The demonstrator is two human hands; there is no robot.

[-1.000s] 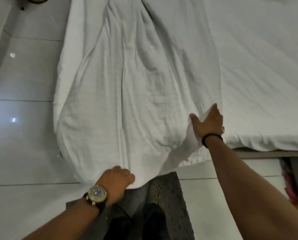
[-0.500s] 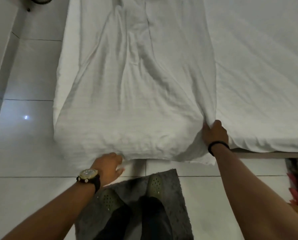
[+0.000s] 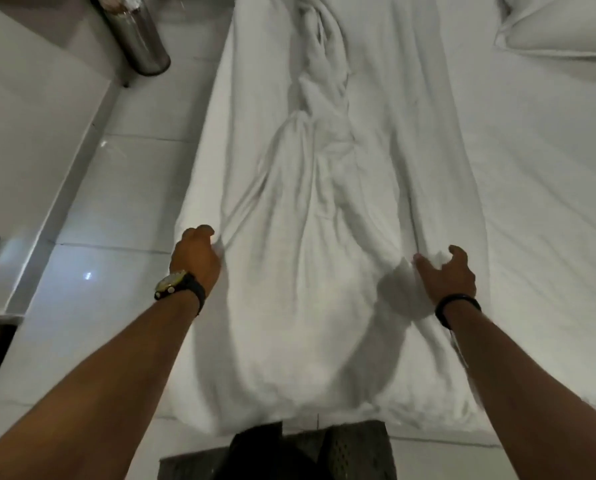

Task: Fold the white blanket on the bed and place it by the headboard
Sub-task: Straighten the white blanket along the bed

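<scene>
At far left we note a metal bin [image 3: 137, 36] on the tiled floor [image 3: 123, 202] beside the bed [image 3: 549, 168]. Our left hand [image 3: 194, 256], wearing a wristwatch [image 3: 177, 284], is curled round the white blanket [image 3: 310, 237] at its left corner. A second ago both hands worked the blanket's lower hem at the bed's foot; that end is now carried up over the strip, a rounded fold bulging toward us. Our right hand [image 3: 443, 271], with a black wristband [image 3: 457, 304], pinches the right corner between thumb and bent fingers. We judge the lengthwise fold underway; the blanket lies along the bed's left side, bunched farther up. A pillow [image 3: 563, 26] lies top right.
</scene>
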